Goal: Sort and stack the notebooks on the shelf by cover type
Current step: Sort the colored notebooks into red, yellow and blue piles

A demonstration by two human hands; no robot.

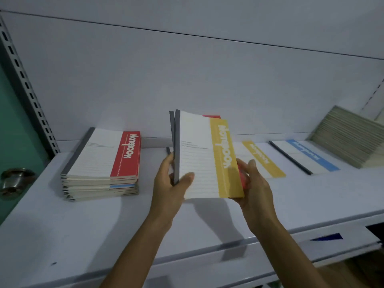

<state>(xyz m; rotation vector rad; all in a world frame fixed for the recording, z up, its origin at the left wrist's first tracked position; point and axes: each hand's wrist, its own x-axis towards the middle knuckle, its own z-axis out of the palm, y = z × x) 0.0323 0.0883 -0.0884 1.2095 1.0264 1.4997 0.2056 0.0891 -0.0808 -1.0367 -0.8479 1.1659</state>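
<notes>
Through the head camera we see both hands holding a white lined notebook with a yellow title band (202,159) upright above the white metal shelf (83,225). The left hand (171,181) grips its grey spine edge, thumb pressed on the front cover. The right hand (256,183) clasps the yellow-band edge, with its fingers curled behind and mostly hidden. A second, red-banded notebook (212,116) stands right behind the first. We make out only its grey spine, a red sliver at the top and some red by the right hand.

To the left a flat stack of notebooks (99,163) lies on the shelf, a red band on top. To the right lie a flat yellow-banded notebook (264,159), partly covered by the held pair, and a blue-banded notebook (307,154), both with blurred lettering. A leaning row of pale notebooks (349,138) is cut off at the right edge. A metal door knob (14,179) shows at the far left.
</notes>
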